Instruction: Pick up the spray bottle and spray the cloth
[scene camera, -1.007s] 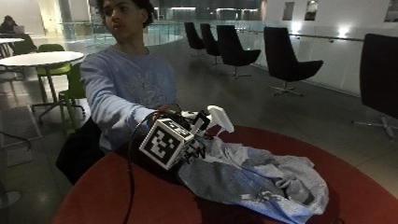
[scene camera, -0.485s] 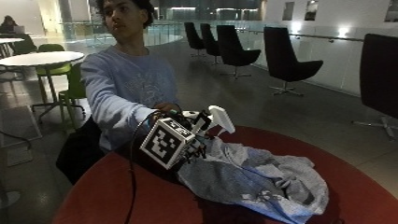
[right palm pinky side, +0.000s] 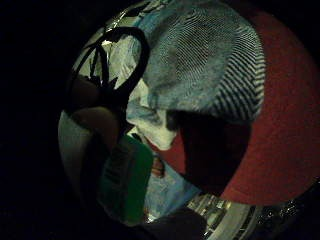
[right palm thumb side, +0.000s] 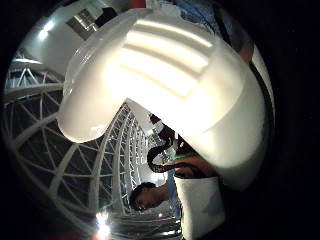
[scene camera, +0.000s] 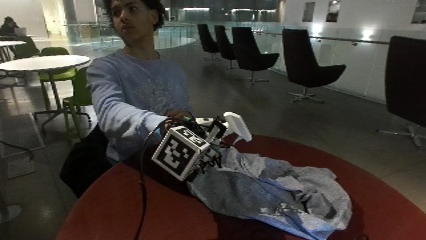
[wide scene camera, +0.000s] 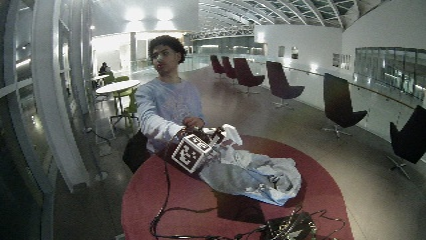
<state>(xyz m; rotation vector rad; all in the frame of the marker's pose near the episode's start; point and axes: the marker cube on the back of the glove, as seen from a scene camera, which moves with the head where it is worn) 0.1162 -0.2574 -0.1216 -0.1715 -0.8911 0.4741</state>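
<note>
Barely anything has moved: hand is still wrapped round the bottle, held up over the cloth on the table. Spraying step; next, squeeze the trigger, nozzle aimed down at the cloth.

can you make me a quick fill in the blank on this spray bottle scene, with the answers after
The gloved right hand holds the ____ bottle above the table.
The cloth lies crumpled on a ____ table.
The bottle's nozzle is ____ in colour.
The bottle's label is ____.

Missing words: spray; red; white; green
</note>
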